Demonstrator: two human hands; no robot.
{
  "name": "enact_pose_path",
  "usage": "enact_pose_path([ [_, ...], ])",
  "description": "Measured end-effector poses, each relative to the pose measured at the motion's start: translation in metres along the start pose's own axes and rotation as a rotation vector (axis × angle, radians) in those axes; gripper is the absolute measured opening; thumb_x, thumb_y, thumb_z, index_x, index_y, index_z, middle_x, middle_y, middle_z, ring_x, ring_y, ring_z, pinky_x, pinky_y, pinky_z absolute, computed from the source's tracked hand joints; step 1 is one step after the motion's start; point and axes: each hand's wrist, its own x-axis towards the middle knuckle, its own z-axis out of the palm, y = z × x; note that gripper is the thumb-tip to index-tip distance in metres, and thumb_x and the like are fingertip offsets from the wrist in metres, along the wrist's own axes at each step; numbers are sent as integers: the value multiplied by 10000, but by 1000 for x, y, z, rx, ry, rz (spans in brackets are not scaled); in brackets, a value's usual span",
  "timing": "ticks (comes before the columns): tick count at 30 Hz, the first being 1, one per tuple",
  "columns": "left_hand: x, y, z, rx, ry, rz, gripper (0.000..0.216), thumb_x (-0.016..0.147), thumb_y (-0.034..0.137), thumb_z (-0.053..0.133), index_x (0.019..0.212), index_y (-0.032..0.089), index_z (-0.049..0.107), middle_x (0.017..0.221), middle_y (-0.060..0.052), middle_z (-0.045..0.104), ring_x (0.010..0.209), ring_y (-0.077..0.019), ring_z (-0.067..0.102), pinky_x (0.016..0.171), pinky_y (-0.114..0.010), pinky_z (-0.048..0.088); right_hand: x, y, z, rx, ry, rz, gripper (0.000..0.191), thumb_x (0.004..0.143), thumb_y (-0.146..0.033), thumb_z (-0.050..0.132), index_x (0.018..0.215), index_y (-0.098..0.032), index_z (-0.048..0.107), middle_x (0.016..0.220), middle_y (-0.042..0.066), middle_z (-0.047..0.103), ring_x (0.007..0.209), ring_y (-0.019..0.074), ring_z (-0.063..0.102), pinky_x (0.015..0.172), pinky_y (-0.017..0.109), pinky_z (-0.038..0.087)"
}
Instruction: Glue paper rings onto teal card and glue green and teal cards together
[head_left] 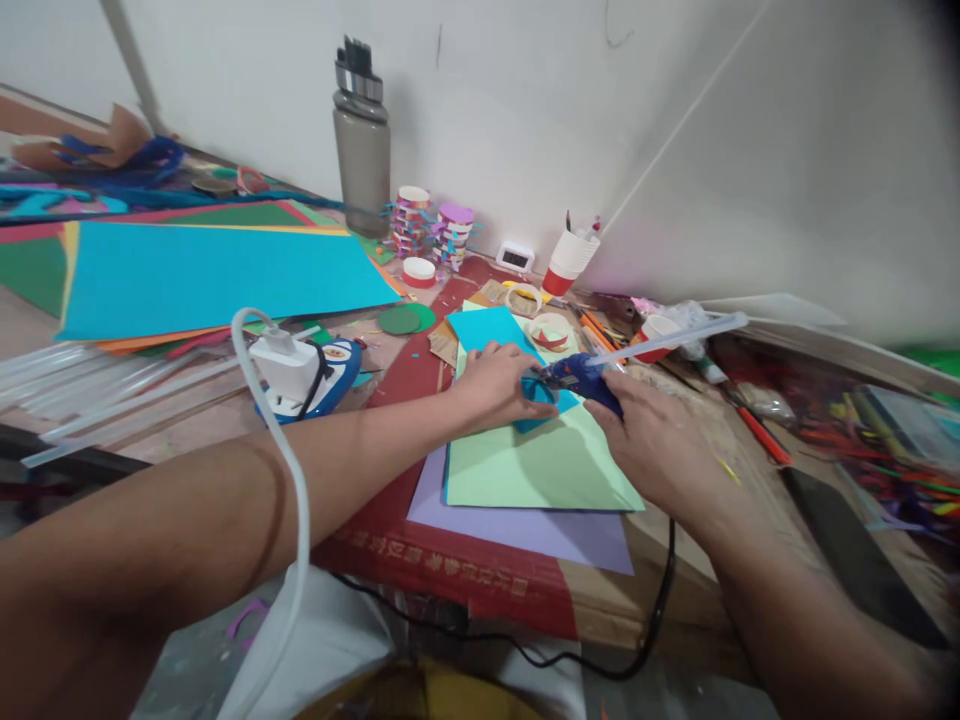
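My right hand [651, 440] grips a blue glue gun [581, 377] with a clear glue stick [675, 338] poking out of its back. Its nozzle points left at a small blue paper ring [537, 398]. My left hand [495, 385] pinches that ring, fingers closed on it. Both rest over a light green sheet [536, 470] lying on a purple sheet [525, 530] and a red board [420, 540].
A large blue sheet [217, 275] on stacked coloured paper lies at left, beside a grey bottle [362, 140], decorated paper rings [431, 232], a cup of tools [570, 260] and a white charger [285, 365]. The gun's black cord [660, 620] trails off the table's edge. Clutter fills the right.
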Motion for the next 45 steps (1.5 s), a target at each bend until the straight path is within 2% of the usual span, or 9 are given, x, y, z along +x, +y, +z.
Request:
enact_pose_path([
  [6,1,-3,1,-7,-6,12,595,651,694,594,1079,283,629,1148,-81,583,1092,-329,463,844,-444,372,0,-7,-20,-81,-25,-7,213,882,-298,443,893,-160,605,871,110,671,783,228,616,678,322,441],
  [8,1,-3,1,-5,-2,17,586,658,693,587,1076,284,627,1146,-77,582,1096,-325,462,842,-437,373,1,-9,-23,-87,-25,-5,211,877,-298,448,896,-162,608,880,114,670,792,234,616,681,327,438],
  [13,0,0,-1,-2,-10,-3,641,644,689,606,1120,260,596,1187,-80,571,1116,-328,450,870,-439,369,-2,-2,-6,17,2,33,276,895,-307,417,1043,-163,601,995,129,672,886,259,618,736,367,460],
  [18,1,1,-4,-58,-19,-28,737,603,721,616,1138,216,568,1171,-93,583,1107,-318,466,897,-433,373,-6,7,7,67,11,17,295,915,-330,399,1067,-164,589,1035,129,662,944,257,617,795,377,467],
  [21,1,-1,-7,-82,-19,-9,731,578,717,641,1086,193,593,1128,-100,591,1074,-301,502,890,-401,394,-7,8,8,70,9,18,303,919,-326,391,1061,-155,596,1023,138,665,945,264,620,803,391,470],
  [27,0,-6,-10,-95,0,18,545,625,606,680,994,207,637,1012,-70,632,994,-260,556,815,-355,442,-9,9,8,95,29,23,324,914,-324,391,1074,-151,613,1037,142,665,960,274,619,813,408,474],
  [37,1,-8,-7,-99,34,37,558,610,605,695,998,208,638,1036,-77,638,1004,-260,564,851,-368,447,-5,3,14,149,32,10,315,919,-324,399,1089,-147,596,1074,141,658,1002,273,604,858,403,460],
  [45,3,-12,-3,-64,53,64,575,605,653,663,942,188,642,966,-80,638,945,-262,577,784,-353,450,-2,-4,12,204,-32,44,313,919,-330,399,1054,-124,592,1069,151,655,973,262,607,818,363,462],
])
